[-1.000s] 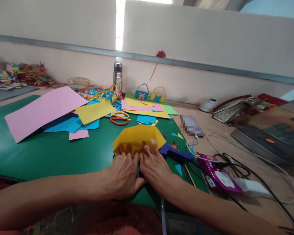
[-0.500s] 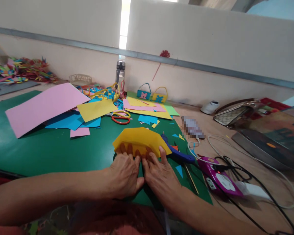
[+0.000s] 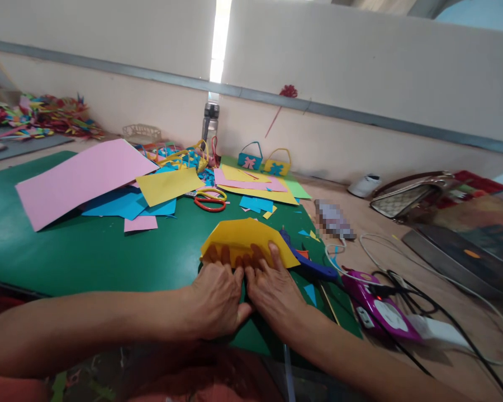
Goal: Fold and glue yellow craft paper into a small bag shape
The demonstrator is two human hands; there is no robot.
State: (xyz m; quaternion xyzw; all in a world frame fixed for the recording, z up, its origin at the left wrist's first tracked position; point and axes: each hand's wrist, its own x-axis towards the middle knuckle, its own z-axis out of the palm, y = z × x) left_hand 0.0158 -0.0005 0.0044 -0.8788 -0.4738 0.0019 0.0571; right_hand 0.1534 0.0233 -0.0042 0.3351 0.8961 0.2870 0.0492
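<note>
A folded sheet of yellow craft paper [image 3: 243,231] stands tilted on the green mat, its upper edge cut at angles. Both hands work along its near edge, close together. My left hand [image 3: 218,296] grips the paper's left part, with the fingertips behind or under the fold. My right hand [image 3: 272,285] grips the right part, one finger raised against the paper's face. Some fingertips show only as shadows. A blue glue gun [image 3: 314,268] lies just right of the paper, partly hidden by it.
Scissors [image 3: 210,200] lie beyond the paper. A pink sheet [image 3: 88,181] and blue scraps are at left. Two small paper handbags, a blue one [image 3: 250,161] and a yellow one [image 3: 278,163], stand by the wall. At right are a purple power strip [image 3: 381,310], cables and a phone [image 3: 334,219].
The whole view has shifted slightly, so things appear a little further right. Both hands keep hold of the yellow paper, with hardly any change in their grip.
</note>
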